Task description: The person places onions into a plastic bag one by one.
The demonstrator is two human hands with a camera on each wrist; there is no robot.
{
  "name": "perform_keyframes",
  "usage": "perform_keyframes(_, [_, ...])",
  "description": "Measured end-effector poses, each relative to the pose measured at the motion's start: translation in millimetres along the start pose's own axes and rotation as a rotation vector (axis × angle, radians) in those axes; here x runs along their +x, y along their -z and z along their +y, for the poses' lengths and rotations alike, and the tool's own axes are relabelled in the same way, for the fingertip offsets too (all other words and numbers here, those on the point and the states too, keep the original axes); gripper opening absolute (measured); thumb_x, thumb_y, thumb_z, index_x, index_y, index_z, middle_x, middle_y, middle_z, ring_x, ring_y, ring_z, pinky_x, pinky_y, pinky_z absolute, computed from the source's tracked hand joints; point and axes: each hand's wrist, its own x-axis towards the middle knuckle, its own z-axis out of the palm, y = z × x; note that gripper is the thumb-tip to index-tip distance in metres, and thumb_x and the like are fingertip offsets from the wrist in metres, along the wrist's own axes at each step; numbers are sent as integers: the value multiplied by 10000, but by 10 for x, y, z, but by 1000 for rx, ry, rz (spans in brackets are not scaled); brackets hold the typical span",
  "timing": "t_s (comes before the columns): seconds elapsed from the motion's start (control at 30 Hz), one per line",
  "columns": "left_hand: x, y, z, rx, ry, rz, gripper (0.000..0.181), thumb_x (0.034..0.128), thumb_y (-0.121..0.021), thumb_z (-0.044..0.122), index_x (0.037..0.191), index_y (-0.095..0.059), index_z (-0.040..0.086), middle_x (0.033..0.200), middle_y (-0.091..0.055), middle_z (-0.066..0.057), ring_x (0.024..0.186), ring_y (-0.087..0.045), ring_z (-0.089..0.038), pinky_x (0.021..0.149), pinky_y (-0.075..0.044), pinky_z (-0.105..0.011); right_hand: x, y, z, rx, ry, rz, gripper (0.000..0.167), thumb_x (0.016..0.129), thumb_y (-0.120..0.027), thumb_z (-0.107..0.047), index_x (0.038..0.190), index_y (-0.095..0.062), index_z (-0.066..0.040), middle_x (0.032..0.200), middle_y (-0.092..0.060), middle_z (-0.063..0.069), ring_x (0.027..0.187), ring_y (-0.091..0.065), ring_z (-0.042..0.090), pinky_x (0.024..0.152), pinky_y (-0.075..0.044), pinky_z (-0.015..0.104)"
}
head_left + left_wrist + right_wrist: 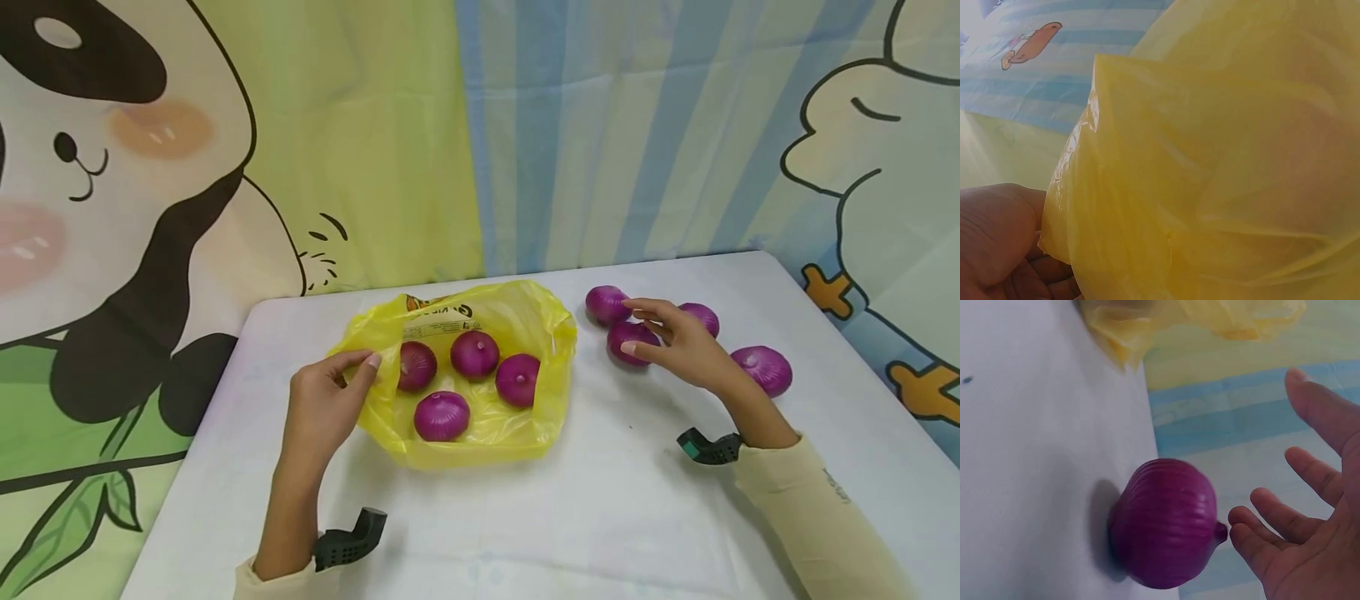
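Observation:
A yellow plastic bag [480, 454] lies on the table with its mouth spread wide. Several purple onions sit inside it, one [442, 417] closest to the front. My left hand [321, 408] pinches the bag's left edge between thumb and fingers; its wrist view is mostly filled by yellow plastic. To the right of the bag, my right hand [688, 350] hovers over loose onions, fingers extended and apart. Beneath its thumb is an onion [628, 340], with another onion [607, 305] behind. In the right wrist view, an onion [1166, 525] stands just beside the fingertips, and the hand holds nothing.
Two more onions lie past the right hand, one onion [701, 318] behind it and one onion [762, 371] near the forearm. A white cloth covers the table [525, 533]. Behind it hangs a printed curtain [390, 167] with cartoon animals.

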Motion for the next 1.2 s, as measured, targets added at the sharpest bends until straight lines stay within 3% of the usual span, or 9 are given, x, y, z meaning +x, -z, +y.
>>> perform_keyframes(0.3, [7,-12,-21,2,4,-7,301,946,-650,274,1075,-735,16,673,-571,-79,554,-451,-230,430,-390,-253,-21,-17,170,18,-40,40,666,870,-753,-227,1435,-440,-66,1464,-384,173,1348,-351,400,1051,-302,507])
perform_keyframes(0.57, [0,-25,-31,8,-16,-13,291,946,-651,263,1055,-738,8,642,-550,-74,532,-439,-222,420,-374,-254,-5,-169,372,-85,-43,-58,738,840,-776,-321,1447,-428,-90,1470,-357,218,1341,-321,443,1005,-334,624])
perform_keyframes(0.8, [0,-44,-25,5,-20,-17,284,944,-655,254,1051,-739,5,658,-564,-72,540,-438,-219,424,-375,-251,-11,-236,426,-98,-115,-70,805,837,-778,-323,1497,-352,-146,1503,-304,217,1353,-293,458,997,-327,643])
perform_keyframes(1.2, [18,-52,-39,19,-30,-15,283,945,-653,256,1061,-739,13,650,-555,-64,540,-434,-216,425,-369,-253,-15,-245,475,-147,-52,-17,721,841,-775,-326,1450,-435,-142,1446,-418,181,1322,-373,418,997,-361,606])
